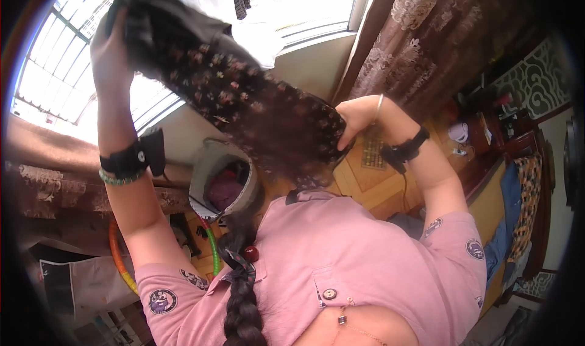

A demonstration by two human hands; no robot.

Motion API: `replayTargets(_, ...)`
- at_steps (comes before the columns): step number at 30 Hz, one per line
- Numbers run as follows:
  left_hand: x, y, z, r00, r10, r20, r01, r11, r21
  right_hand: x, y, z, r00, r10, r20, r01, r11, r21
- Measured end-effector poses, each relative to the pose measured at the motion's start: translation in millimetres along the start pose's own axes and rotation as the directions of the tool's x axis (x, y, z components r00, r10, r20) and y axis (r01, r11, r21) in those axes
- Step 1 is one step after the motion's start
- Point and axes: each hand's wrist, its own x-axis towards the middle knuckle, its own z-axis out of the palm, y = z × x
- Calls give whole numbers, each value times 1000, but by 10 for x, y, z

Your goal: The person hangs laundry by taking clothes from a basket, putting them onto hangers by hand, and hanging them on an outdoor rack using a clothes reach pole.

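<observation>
A dark garment with a small floral print (234,93) is stretched between my two hands, in front of the window. My left hand (111,53) is raised at the upper left and closed on its plain black end. Lower on the right, my right hand (359,117) grips the floral end, thumb on the near side. The middle of the cloth is blurred, and its exact kind is unclear. Some fingers of both hands are hidden behind it.
Below the garment stands a grey laundry basket (196,184) with dark reddish cloth inside. A colourful hoop (210,239) is beside it. Brown curtains (390,47) flank the bright window (61,60). Blue clothing (509,203) lies along a bed on the right.
</observation>
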Motion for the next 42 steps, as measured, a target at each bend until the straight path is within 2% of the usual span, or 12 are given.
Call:
replayTargets(3,-452,-126,-243,933,-325,-158,304,942,-143,-256,-120,-48,1000,-3,29,2,1000,18)
replayTargets(5,-714,-360,-532,955,-286,-82,255,928,-271,-414,-106,-46,972,-200,-121,234,803,548)
replayTargets(9,-1160,-810,-916,958,-287,-7,263,889,-375,-530,-213,-140,786,-514,-343,601,502,623)
replayTargets(15,-1465,-1083,-1192,888,-427,-170,302,821,-484,-351,-753,-258,951,-305,-51,307,952,23)
replayTargets(17,-1495,-1118,-1187,889,-425,-169,295,817,-496,-382,-869,-334,977,-79,-197,90,995,43)
replayTargets(23,-1558,-1232,-1210,898,-428,-103,303,771,-560,-325,-758,-468,938,-253,-235,298,937,181)
replayTargets(25,-1564,-1252,-1172,907,-410,-100,297,788,-539,-310,-742,-426,883,-376,-283,463,797,388)
replayTargets(27,-1568,-1316,-1101,890,-447,-89,335,773,-540,-289,-786,-384,616,-660,-431,701,208,683)
replayTargets(29,-1591,-1414,-984,873,-486,-24,398,742,-540,-254,-799,-427,574,-712,-405,700,171,693)
replayTargets(32,-1582,-1425,-637,745,-666,35,638,696,-329,-202,-1131,-365,549,-598,-583,797,165,581)
replayTargets(35,-1636,-1368,-177,845,-531,65,444,763,470,-43,-1412,-310,612,-485,-624,743,81,665)
replayTargets(42,-1503,122,785,835,-419,356,550,613,-567,-41,-1748,-279,565,-314,-763,821,117,559)
